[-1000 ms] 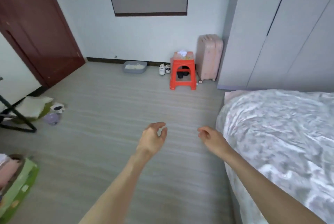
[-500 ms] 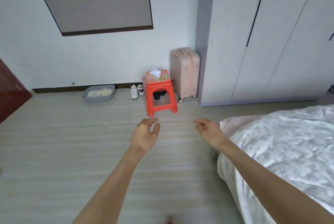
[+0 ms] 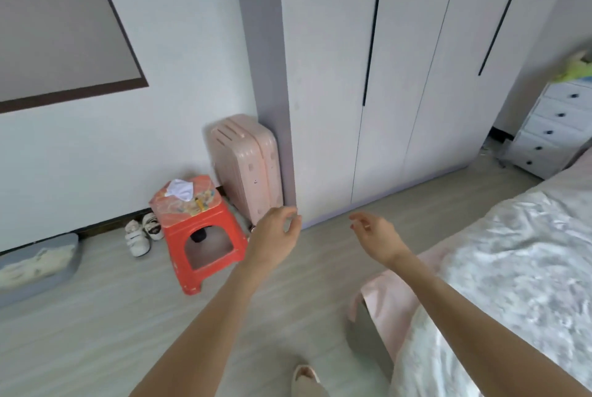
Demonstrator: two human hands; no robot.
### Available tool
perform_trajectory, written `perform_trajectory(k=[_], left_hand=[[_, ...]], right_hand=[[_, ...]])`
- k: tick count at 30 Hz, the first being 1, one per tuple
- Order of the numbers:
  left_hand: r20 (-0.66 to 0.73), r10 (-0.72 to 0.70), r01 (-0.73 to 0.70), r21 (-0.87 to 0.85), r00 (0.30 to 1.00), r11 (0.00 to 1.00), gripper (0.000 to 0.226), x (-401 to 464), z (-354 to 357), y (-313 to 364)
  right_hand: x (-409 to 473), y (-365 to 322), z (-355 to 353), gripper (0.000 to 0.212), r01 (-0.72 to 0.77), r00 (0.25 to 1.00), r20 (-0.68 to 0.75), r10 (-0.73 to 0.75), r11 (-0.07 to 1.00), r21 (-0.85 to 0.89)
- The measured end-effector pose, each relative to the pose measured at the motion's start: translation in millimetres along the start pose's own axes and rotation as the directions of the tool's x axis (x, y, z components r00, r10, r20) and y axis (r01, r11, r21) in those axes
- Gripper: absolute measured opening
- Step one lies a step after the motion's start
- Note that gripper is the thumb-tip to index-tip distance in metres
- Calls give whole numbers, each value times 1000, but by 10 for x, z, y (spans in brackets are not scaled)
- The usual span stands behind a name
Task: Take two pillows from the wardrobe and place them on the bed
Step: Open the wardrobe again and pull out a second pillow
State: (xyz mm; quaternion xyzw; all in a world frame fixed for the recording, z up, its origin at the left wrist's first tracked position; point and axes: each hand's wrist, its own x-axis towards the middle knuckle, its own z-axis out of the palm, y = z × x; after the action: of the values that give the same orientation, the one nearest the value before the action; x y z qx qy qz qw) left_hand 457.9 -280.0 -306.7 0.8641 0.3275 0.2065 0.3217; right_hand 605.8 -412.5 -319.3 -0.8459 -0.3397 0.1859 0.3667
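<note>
Head camera, bedroom: a slippered foot (image 3: pixel 307 379) steps on the pale floor (image 3: pixel 96 332) at the bottom edge of the view, with the bed (image 3: pixel 519 268) and its patterned silver-white cover at the person's right. Both bare forearms reach forward over the floor. The left hand (image 3: pixel 275 236) is empty, its fingers loosely curled around nothing; the right hand (image 3: pixel 374 231) is likewise empty and relaxed (a ring seems to show on one finger, though it is too small to be sure). Beyond the hands stand a red plastic stool (image 3: pixel 200 236) with a tissue pack on top, small white shoes (image 3: pixel 142 233), a grey tray (image 3: pixel 41 265) and a pink suitcase (image 3: pixel 245 166) against the wall. Farthest off, the white wardrobe (image 3: pixel 400 76) fills the wall, every door closed; a white chest of drawers (image 3: pixel 551 130) sits at the far right. No pillow is visible anywhere, so both are presumably inside the wardrobe. The task appears barely begun: the doors have yet to be opened, and both pillows remain to be fetched and laid on the bed.
</note>
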Motion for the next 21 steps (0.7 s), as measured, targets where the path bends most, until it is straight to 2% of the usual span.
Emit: perform_trajectory(k=[6, 12, 16, 21], left_hand=[[85, 87, -89, 19, 993, 996, 29, 1997, 112, 82], [146, 135, -134, -21, 980, 991, 29, 3423, 385, 70], [261, 176, -172, -37, 949, 984, 28, 4490, 896, 165], [361, 301, -260, -158, 883, 953, 26, 5717, 1593, 595]], right_hand=[[1746, -47, -228, 29, -95, 992, -72, 102, 992, 88], [3040, 17, -514, 28, -150, 977, -136, 163, 984, 98], [3853, 295, -747, 28, -232, 950, -194, 247, 968, 98], [4852, 709, -1291, 29, -347, 869, -323, 376, 927, 143]])
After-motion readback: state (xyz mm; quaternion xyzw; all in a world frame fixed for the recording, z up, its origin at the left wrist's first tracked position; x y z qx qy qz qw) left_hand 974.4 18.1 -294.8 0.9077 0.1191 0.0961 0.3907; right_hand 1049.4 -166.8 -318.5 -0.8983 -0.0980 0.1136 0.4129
